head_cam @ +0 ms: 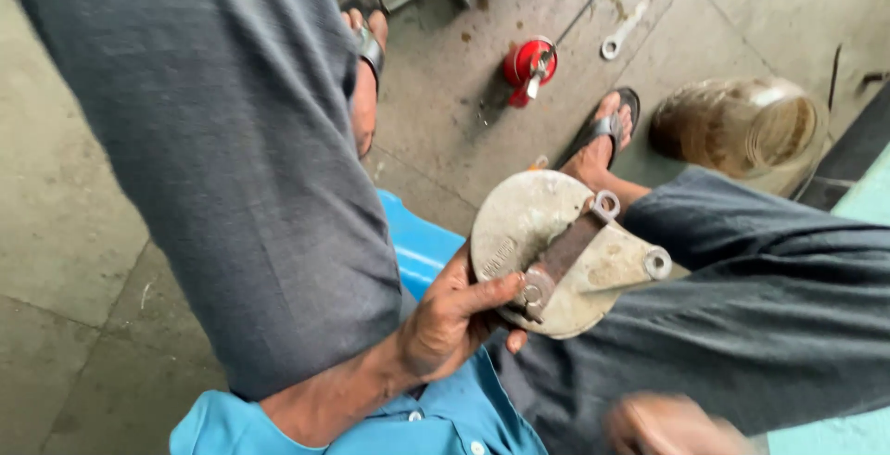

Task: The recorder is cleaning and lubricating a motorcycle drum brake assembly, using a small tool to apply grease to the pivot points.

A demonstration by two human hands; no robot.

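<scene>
A: Head view. Left hand (454, 321)?
B: Grip closed on the round metal cover plate (556, 251), thumb across its near edge; the plate sits between the knees, above the blue stool (417, 242).
A: Right hand (672, 425)?
B: Blurred, near right; grip cannot be told.
A: Floor (74, 233)?
B: Red can (529, 66), wrench (623, 29), far.

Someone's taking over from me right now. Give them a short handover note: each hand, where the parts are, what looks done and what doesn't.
Left hand: grips the round metal brake plate by its edge, held above the lap, lever arm facing up.
Right hand: blurred at the bottom edge; whether it holds anything cannot be told.
On the floor: red oil can, wrench, worn round part.
Done: plate is in hand, off the floor.
Left: nothing shows tools applied to it; oil can and wrench lie untouched.
</scene>
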